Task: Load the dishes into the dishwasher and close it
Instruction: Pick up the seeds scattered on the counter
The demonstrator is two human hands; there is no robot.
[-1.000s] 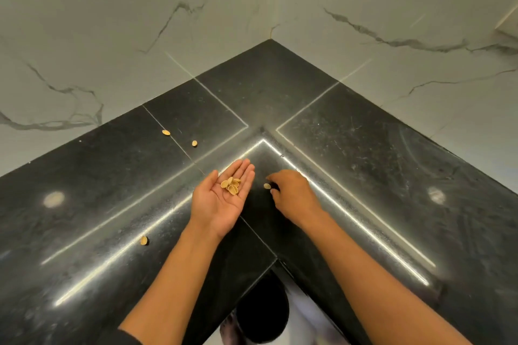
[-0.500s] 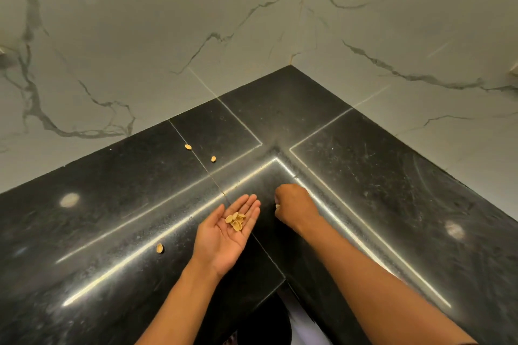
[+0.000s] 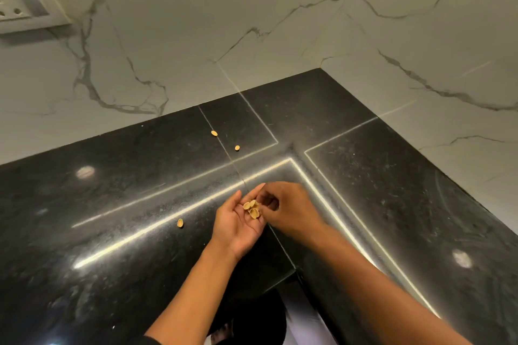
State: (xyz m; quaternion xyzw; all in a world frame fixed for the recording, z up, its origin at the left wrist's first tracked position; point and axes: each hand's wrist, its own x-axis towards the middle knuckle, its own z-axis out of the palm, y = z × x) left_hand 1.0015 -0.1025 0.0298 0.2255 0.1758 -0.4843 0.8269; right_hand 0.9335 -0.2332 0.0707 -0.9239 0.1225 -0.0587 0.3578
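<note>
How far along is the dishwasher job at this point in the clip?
No dishwasher or dishes are in view, so loading progress cannot be judged. In hand: clearing shells. The left hand lies palm up holding a few shells, with the right hand at it, fingers curled. Left: three loose shells on the black counter, at and.

Black speckled counter (image 3: 140, 232), grey-veined wall (image 3: 196, 36), prob. tan shells (image 3: 252, 209).

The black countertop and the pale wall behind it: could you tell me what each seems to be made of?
The countertop looks like polished black stone, perhaps granite: fine pale speckling, a glossy surface mirroring ceiling lights, and thin seams between slabs. The wall looks like marble or marble-look tile: off-white with grey branching veins, a softer sheen, and faint straight joints.
</note>
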